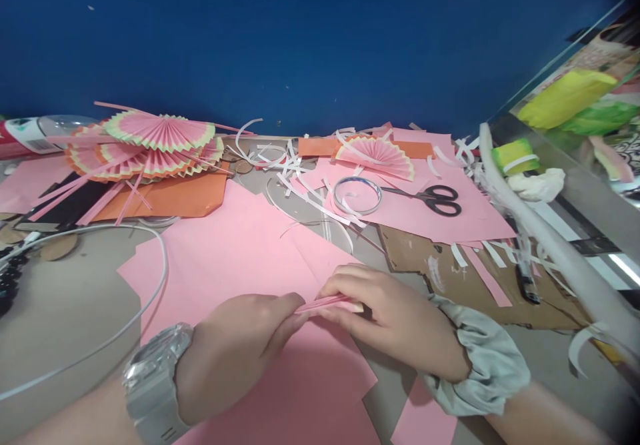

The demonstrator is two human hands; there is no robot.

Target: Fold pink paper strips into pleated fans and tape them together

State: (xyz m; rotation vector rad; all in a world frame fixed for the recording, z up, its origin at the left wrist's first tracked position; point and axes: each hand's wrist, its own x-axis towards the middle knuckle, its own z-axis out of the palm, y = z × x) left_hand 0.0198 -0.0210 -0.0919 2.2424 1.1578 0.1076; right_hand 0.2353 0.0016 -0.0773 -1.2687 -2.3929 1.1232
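A narrow folded strip of pink paper (327, 303), pleated flat with a pale yellow end at the right, is pinched between both hands. My left hand (245, 338), with a grey watch at the wrist, grips its left end. My right hand (380, 311), wearing a pale green scrunchie, presses its right part between thumb and fingers. Under the hands lie overlapping pink paper sheets (220, 251). Farther back on the left is a pile of finished pleated paper fans (163, 131) in pink with yellow and orange edges.
Black-handled scissors (440, 200) and a tape roll (357, 195) lie on more pink paper at the back, near another pleated fan (373, 155). Curled white paper strips (305, 191) are scattered about. At right is brown cardboard (450, 278); a white cable (163, 265) loops at left.
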